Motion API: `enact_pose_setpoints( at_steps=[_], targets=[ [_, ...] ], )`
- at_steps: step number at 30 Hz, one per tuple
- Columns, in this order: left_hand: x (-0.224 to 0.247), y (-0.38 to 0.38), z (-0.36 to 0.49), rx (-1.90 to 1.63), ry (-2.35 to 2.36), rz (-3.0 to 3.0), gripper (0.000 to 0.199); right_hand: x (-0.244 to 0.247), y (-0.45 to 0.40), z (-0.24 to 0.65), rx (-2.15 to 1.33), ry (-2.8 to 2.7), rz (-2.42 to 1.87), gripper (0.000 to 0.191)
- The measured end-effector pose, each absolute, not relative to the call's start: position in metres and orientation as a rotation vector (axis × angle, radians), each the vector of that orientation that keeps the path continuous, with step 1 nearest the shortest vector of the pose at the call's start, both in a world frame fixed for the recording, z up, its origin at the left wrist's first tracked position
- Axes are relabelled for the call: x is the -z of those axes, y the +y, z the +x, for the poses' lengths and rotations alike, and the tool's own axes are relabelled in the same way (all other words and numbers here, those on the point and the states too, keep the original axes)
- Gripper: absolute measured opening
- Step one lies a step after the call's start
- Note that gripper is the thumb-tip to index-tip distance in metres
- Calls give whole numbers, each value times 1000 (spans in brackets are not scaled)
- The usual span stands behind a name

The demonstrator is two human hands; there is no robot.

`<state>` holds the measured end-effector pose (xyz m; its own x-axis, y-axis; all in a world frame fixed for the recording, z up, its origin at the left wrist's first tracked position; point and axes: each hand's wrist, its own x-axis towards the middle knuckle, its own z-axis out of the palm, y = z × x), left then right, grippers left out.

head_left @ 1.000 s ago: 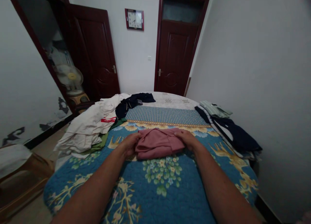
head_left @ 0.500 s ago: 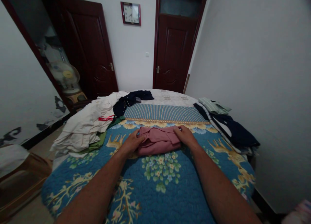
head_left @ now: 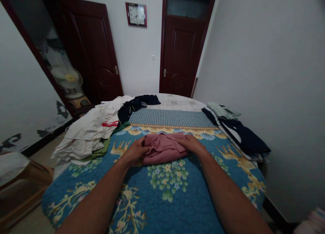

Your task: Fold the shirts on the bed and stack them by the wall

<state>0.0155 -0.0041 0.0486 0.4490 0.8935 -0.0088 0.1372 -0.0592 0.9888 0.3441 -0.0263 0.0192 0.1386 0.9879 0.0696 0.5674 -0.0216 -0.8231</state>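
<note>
A folded pink garment [head_left: 165, 149] lies on the blue patterned bedspread [head_left: 188, 200], in the middle of the view. Its top layer looks slightly rumpled. My left hand [head_left: 137, 149] grips its left end, thumb on top and fingers at the side. At the right end, my right hand [head_left: 191, 143] is closed on the cloth, with the thumb over the upper layer and the other fingers partly hidden behind the edge.
White clothes [head_left: 88, 129] are heaped at the left with dark navy clothes [head_left: 127, 110] and green cloth. Folded clothes [head_left: 243, 134] are stacked at the right edge, a striped green one [head_left: 222, 110] on top. A wooden chair [head_left: 33, 173] stands at the lower left.
My left hand has shifted slightly down and left on the garment's end. My right thumb has moved inward over the top layer, and the cloth's folds have changed shape a little.
</note>
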Motion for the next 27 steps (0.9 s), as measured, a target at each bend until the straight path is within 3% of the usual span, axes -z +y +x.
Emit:
enact_pose_setpoints(
  at_steps=[7,11,14,20,27],
  targets=[
    [-59,-10,18,-803,973,1704,35,-35,-28,329,-225,-1635,-1428,69],
    [-71,-21,22,-760,789,1755,31,-46,-34,316,-206,-1860,-1199,73],
    [-79,-25,21,-729,760,1804,33,-54,-41,310,-237,-2020,-1217,65],
    [-76,-10,16,-764,897,1916,42,-69,-46,309,-247,-2128,-1346,22],
    [-62,1,10,-807,971,1866,56,-78,-53,304,-223,-2169,-1343,22]
  ],
)
